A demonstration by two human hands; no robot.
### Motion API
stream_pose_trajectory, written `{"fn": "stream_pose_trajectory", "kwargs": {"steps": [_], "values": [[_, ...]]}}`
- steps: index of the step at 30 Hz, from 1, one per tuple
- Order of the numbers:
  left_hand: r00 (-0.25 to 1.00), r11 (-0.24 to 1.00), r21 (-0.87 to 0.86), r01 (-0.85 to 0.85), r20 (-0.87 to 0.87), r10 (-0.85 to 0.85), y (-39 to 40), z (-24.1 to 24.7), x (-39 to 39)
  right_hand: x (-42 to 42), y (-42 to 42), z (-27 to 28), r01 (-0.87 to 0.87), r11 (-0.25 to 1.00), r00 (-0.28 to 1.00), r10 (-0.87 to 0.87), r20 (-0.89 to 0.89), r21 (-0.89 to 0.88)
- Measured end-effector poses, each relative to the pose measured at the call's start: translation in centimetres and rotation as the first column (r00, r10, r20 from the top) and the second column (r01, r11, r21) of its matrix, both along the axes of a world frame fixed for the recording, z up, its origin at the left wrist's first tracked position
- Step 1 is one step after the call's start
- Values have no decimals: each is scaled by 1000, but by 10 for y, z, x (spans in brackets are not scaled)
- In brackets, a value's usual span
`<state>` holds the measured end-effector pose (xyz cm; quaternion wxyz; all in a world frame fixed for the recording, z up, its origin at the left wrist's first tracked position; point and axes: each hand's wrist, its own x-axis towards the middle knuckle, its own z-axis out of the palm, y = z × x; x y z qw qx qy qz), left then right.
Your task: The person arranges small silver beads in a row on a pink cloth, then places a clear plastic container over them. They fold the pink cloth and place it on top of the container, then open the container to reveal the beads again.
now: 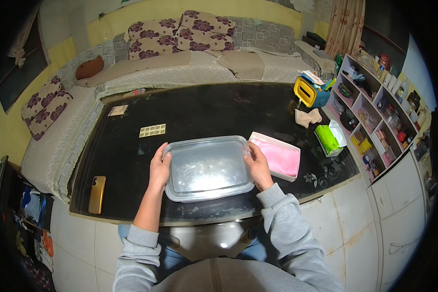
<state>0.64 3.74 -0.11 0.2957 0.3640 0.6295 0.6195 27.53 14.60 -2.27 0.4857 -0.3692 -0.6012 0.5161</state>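
Both my hands grip a clear plastic container with a lid (208,168), one at each short side. My left hand (160,168) has its thumb on the lid's left rim and its fingers around the side. On the opposite side, my right hand (258,166) grasps the rim in the same way. Light glares off the translucent lid, and no contents can be made out. Just right of my right hand lies an open white box (297,174) with pink cloth (279,155) in it. Whether the container touches the table beneath is hard to tell.
The black table (211,106) carries a gold smartphone (97,195), a sticker sheet (152,130), a small card (118,110), a green tissue pack (328,140), a beige cloth (308,117) and a yellow-blue tissue box (310,93). A cubby shelf (361,111) stands right; a sofa (157,73) lies behind.
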Motion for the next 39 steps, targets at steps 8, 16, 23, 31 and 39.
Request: {"fn": "stream_pose_trajectory", "kwargs": {"steps": [8,16,23,31,39], "values": [[996,992,-128,3,-93,-15,14,-25,-15,0,15,-11,-37,998,997,41,67,-56],[997,985,-164,48,-52,-58,29,-28,-27,-3,22,-11,15,999,978,-4,209,-51],[995,986,-148,79,70,-69,31,-31,-31,-9,26,-5,13,991,993,3,117,-136],[988,967,-238,91,-101,-118,38,-23,-37,-28,60,21,3,995,749,-66,659,96],[939,908,-417,-23,-321,-124,49,-13,-41,-35,69,3,6,964,706,-191,682,265]]}}
